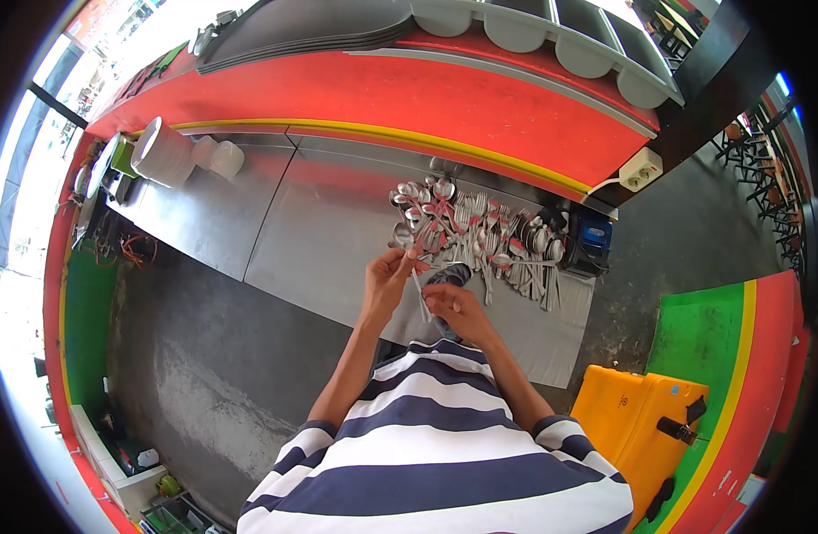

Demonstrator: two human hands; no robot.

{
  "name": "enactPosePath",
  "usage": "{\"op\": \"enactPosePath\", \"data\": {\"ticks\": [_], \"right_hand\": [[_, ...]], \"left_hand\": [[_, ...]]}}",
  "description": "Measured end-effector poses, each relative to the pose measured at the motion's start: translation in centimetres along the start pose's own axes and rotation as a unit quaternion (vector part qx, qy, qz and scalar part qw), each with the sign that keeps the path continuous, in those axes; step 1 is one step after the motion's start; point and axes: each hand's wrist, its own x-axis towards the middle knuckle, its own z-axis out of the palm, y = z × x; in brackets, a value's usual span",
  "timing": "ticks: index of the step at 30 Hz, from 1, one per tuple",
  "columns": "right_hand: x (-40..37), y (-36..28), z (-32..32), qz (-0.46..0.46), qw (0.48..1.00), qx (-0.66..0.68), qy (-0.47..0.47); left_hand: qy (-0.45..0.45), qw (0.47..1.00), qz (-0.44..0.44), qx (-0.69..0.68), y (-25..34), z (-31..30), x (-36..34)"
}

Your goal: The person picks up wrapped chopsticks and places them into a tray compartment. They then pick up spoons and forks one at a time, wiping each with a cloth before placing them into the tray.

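Note:
My left hand [388, 280] pinches the upper part of a metal spoon [407, 247], bowl end up, over the steel counter [249, 214]. My right hand [458, 307] grips a dark cloth [448, 277] wrapped around the spoon's lower handle. Just beyond both hands lies a wide heap of cutlery [485, 236], spoons and forks mixed with red-handled pieces, spread on the counter.
A stack of white plates [160, 153] and small white bowls [220, 158] stand at the counter's far left. A blue and black box [591, 242] sits right of the heap. A white socket [640, 169] hangs on the red wall. An orange case [636, 418] lies on the floor at right.

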Motion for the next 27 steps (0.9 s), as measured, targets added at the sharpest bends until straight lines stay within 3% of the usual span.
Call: {"op": "enactPosePath", "data": {"ticks": [6,10,13,19,23,27], "right_hand": [[1.9,-2.5,-1.0,-0.035,0.999,-0.017,0.03],[3.7,-5.6,-3.0,-0.131,0.986,-0.043,0.091],[5.8,-9.7,-5.1,-0.181,0.968,-0.091,0.145],[9.9,-24.4,-9.8,-0.368,0.868,-0.256,0.213],[14.2,-32.6,-13.0,-0.423,0.818,-0.298,0.251],[20.3,-37.6,-17.2,-0.49,0.769,-0.304,0.275]], "left_hand": [[-0.045,0.999,0.016,0.022,2.0,1.9,2.1],[-0.053,0.998,0.027,0.022,6.5,4.7,4.0],[-0.093,0.991,0.093,0.026,11.1,7.5,6.5],[-0.168,0.943,0.287,-0.009,21.8,14.0,13.8],[-0.157,0.927,0.341,0.007,29.7,17.7,17.6],[-0.156,0.903,0.4,0.007,33.4,20.1,24.1]]}}
